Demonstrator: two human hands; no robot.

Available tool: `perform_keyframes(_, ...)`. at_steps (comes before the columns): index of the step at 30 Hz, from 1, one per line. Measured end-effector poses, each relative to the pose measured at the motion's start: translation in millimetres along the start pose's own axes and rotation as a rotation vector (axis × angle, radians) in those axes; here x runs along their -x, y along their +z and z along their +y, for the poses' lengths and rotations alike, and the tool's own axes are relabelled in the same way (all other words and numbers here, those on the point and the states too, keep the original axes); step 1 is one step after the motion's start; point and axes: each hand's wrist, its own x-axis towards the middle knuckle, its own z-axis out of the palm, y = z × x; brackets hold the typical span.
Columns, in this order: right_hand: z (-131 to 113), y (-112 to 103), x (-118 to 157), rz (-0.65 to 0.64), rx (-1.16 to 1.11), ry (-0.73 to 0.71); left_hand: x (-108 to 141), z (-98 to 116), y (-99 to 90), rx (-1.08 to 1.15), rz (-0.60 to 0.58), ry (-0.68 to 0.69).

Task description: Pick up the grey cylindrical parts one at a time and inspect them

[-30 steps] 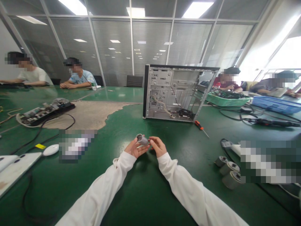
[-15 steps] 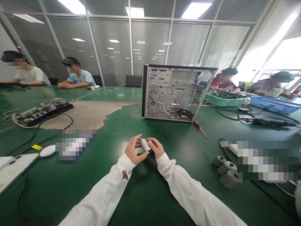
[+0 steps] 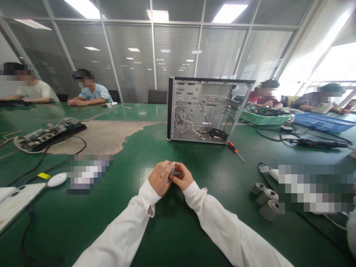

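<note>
A small silvery metal cylinder (image 3: 172,171) is held between both hands above the green table (image 3: 172,230), mostly covered by fingers. My left hand (image 3: 161,178) wraps round it from the left, fingers over its top. From the right, my right hand (image 3: 181,176) grips it with thumb and fingers. Beyond the hands stands an open computer case (image 3: 208,109), with wires and a dark fan inside. An orange and black screwdriver (image 3: 235,150) lies by the case's lower right corner. Several similar metal cylinders (image 3: 272,210) stand together on the right.
Cables lie around a green basket (image 3: 267,118) and a blue basket (image 3: 325,123) at the back right. Left are a white mouse (image 3: 57,180), a white tablet-like device (image 3: 20,204) and a circuit assembly (image 3: 50,135). People sit along the far side.
The cylinder has turned and is more hidden by the fingers. My left hand's fingers have closed over its top, while my right hand's fingers have shifted round it.
</note>
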Motion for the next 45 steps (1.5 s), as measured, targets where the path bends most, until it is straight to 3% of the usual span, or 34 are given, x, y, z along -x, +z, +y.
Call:
perform_keyframes(4,5,0,-3,0.048,-0.008,-0.054,-2,6,-3.3,0.287,-0.022,-0.158)
perform_keyframes(9,12,-4,-8,0.123,0.051,-0.146,3,-2,10.9,0.976,0.121,-0.689)
perform_keyframes(12,9,-7,-8,0.118,0.173,-0.245,5,-11,21.6,1.27,0.119,-1.005)
perform_keyframes(15,2,-10,-6,0.072,0.332,-0.348,6,-14,25.5,1.362,0.106,-1.107)
perform_keyframes(21,-7,-11,-4,0.005,0.447,-0.496,6,-12,23.0,1.273,0.096,-1.022)
perform_keyframes(25,-10,-11,-3,-0.005,0.423,-0.462,6,-11,21.7,1.26,0.107,-0.943)
perform_keyframes(29,-7,-9,-3,-0.005,0.308,-0.308,5,-6,14.8,1.075,0.099,-0.715)
perform_keyframes(35,13,-5,-8,0.037,-0.126,0.045,1,-6,-0.2,0.322,0.099,-0.236)
perform_keyframes(38,14,-5,-9,0.009,-0.377,0.175,-2,-7,-5.3,0.1,0.128,-0.032)
perform_keyframes(42,5,-6,-9,-0.094,-0.617,0.303,-5,-6,-10.2,-0.042,0.142,0.145)
perform_keyframes(45,-1,-7,-8,-0.141,-0.691,0.346,-5,-4,-11.7,-0.139,0.151,0.198)
